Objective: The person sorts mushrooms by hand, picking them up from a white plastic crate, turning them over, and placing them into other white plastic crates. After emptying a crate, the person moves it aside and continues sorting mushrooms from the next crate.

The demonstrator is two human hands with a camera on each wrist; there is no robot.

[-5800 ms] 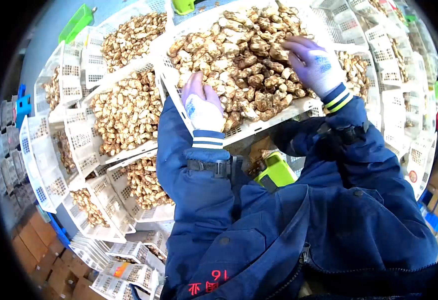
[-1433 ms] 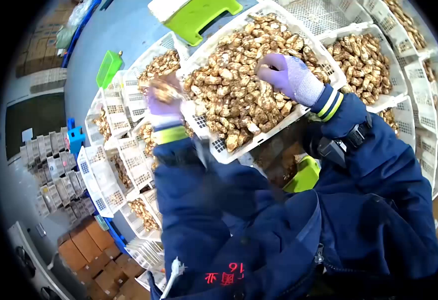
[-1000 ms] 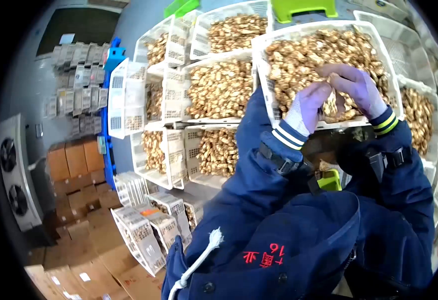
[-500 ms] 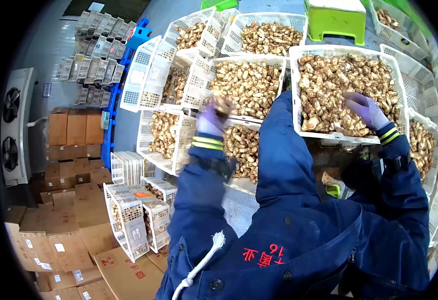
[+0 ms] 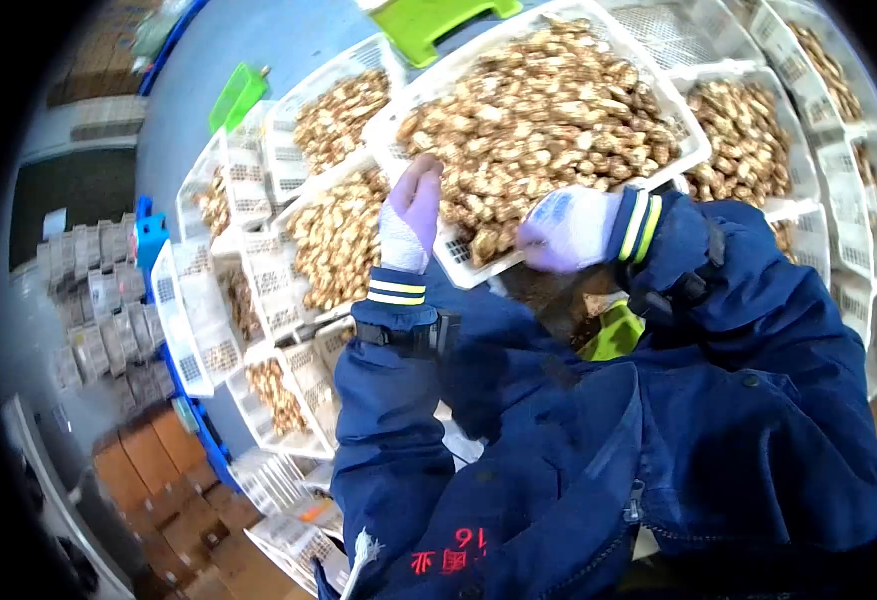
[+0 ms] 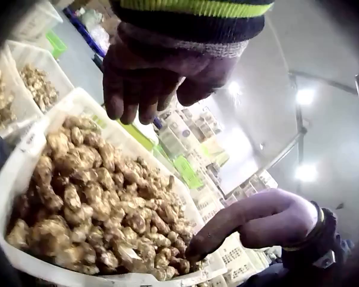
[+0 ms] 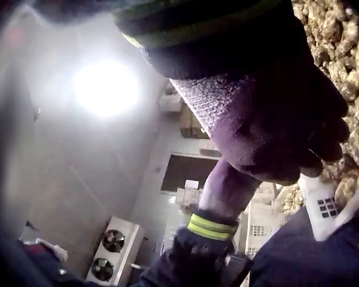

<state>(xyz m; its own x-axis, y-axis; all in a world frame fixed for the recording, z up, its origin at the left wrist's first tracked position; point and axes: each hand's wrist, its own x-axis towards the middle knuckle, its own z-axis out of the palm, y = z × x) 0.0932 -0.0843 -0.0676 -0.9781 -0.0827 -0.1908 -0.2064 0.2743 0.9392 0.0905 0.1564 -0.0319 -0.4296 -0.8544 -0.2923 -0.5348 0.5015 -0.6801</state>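
A white perforated crate in front of me is heaped with knobbly brown-and-cream mushrooms. My left hand, in a purple-and-white glove, is at the crate's left side. The left wrist view shows this hand above the heap with loose fingers and nothing in them. My right hand, gloved alike, is at the near edge, fingers bent downward. In the left wrist view the right hand's forefinger reaches the mushrooms at the rim, its thumb apart from it. Its palm side is hidden in the right wrist view.
More white crates of mushrooms stand left and right. A green stool stands beyond the heaped crate, and a green object lies below it. Brown cartons are stacked at lower left.
Half a second ago my left hand was over the left crates with mushrooms in it; now it is back beside the heaped crate, free of them. My right hand has moved to the near edge.
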